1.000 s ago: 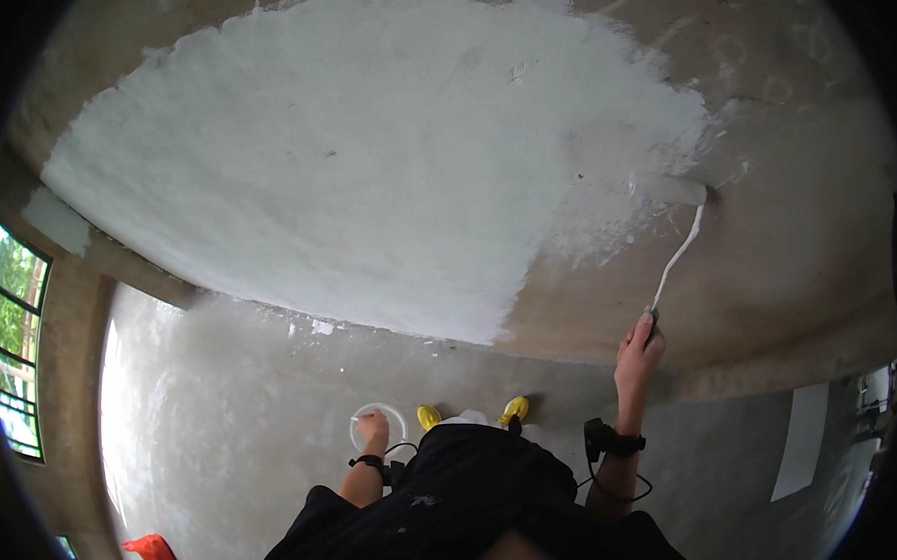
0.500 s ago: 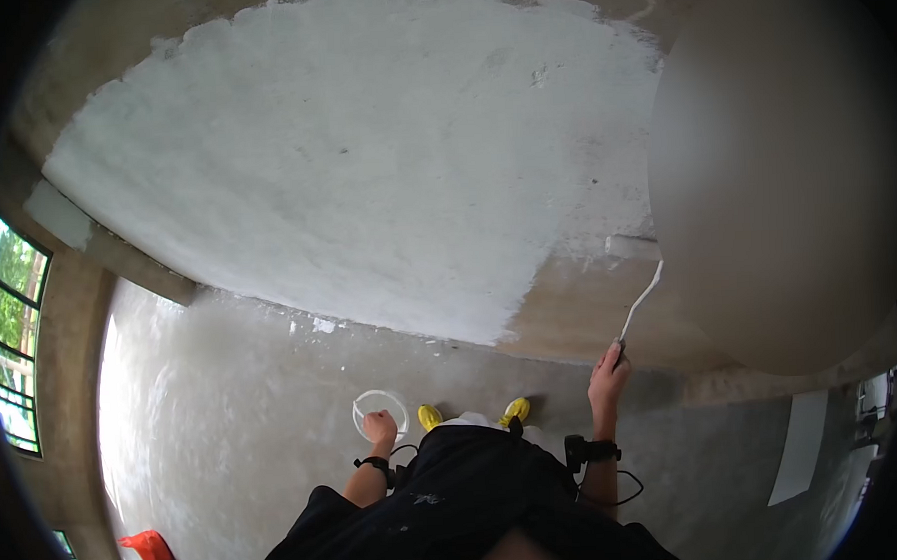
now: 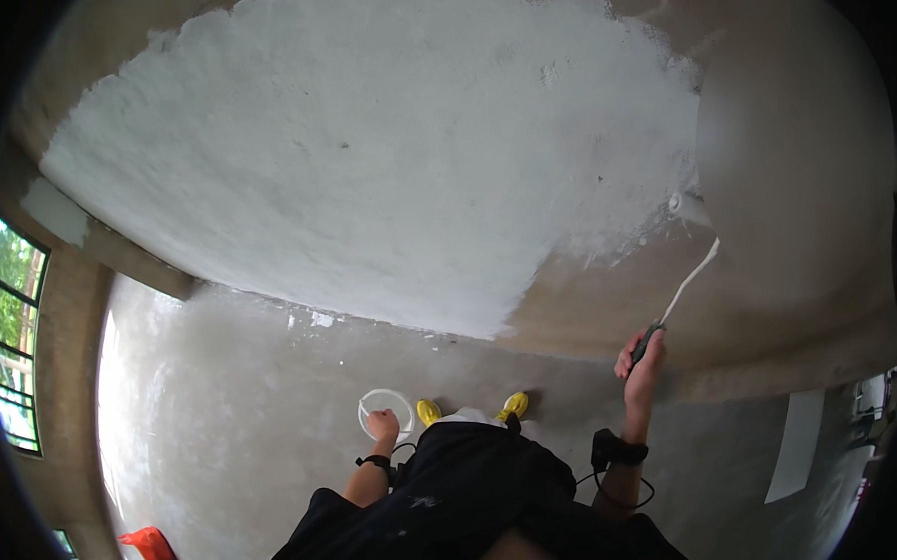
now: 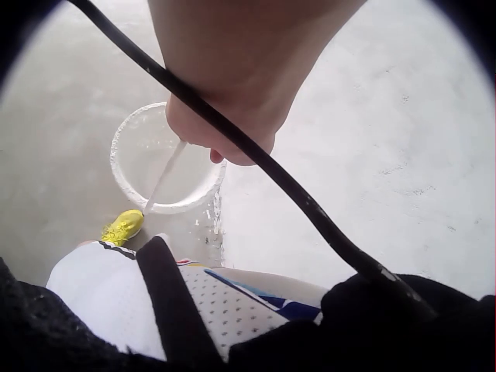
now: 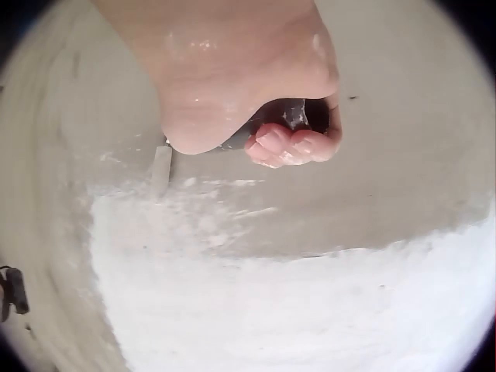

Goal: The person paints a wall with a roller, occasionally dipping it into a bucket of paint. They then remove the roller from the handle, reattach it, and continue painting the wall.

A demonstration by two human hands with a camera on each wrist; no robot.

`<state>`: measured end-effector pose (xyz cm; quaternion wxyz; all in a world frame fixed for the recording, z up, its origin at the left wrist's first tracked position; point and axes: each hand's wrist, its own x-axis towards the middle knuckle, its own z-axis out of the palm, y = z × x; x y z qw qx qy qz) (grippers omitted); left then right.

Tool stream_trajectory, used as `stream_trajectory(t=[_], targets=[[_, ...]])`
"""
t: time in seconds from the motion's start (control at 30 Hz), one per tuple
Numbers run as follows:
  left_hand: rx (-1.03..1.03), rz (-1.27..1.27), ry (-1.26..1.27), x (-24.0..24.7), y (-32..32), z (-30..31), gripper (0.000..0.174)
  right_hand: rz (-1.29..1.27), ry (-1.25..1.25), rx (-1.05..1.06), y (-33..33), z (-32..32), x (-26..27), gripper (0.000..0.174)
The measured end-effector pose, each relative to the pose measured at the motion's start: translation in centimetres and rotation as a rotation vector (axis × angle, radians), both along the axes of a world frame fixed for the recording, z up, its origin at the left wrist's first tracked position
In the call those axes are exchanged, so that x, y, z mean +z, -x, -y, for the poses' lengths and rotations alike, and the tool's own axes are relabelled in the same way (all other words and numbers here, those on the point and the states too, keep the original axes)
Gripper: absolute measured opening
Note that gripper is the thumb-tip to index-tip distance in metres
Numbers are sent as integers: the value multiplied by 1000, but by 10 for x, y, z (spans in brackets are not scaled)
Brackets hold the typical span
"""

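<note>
In the head view the right hand point(image 3: 644, 364) grips the dark handle of a paint roller; its white rod point(image 3: 691, 281) leads up to the roller head point(image 3: 687, 208) at the right edge of the white paint. The right wrist view shows the right hand point(image 5: 256, 85) with fingers curled round the handle and the roller head point(image 5: 162, 169) beyond it. The left hand point(image 3: 382, 424) grips the handle of a round bucket point(image 3: 410, 410), low beside the body. In the left wrist view a pale strip of handle point(image 4: 165, 177) runs from the fist to the bucket rim point(image 4: 116, 159).
White paint point(image 3: 363, 164) covers much of the wall, with bare brown wall point(image 3: 580, 309) to its lower right. Yellow shoes point(image 3: 427, 413) stand on the grey floor point(image 3: 275, 428). At lower left is an orange-red object point(image 3: 153, 553); a pale panel point(image 3: 797, 445) lies at right.
The roller first went down and left, then back up and right, the right hand moving with it. The left hand and bucket have shifted slightly right.
</note>
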<state>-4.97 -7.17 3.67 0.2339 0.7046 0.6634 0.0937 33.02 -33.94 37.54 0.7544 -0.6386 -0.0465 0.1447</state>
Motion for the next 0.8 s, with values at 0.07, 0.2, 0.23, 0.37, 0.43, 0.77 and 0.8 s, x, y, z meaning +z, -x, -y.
stream_trajectory(t=[0.07, 0.2, 0.23, 0.37, 0.43, 0.77, 0.8], targets=[[-12, -17, 25, -3, 6, 0, 30, 58, 35, -27, -8, -9, 32, 56], [9, -4, 60, 4, 3, 0, 31, 152, 57, -35, -21, -16, 35, 55], [-22, -20, 62, 6, 2, 0, 31, 178, 68, -37, -24, -17, 26, 54], [-52, -35, 105, 9, -4, -2, 32, 127, 82, -31, -11, -14, -46, 52], [-64, -37, 81, 5, -2, -2, 32, 47, 146, -5, 9, -5, -84, 53], [-33, -4, 90, 7, -9, -4, 31, -185, 335, 39, 45, 36, -100, 55], [-36, -8, 88, 7, -10, -4, 31, -188, 333, 37, 40, 34, -94, 55]])
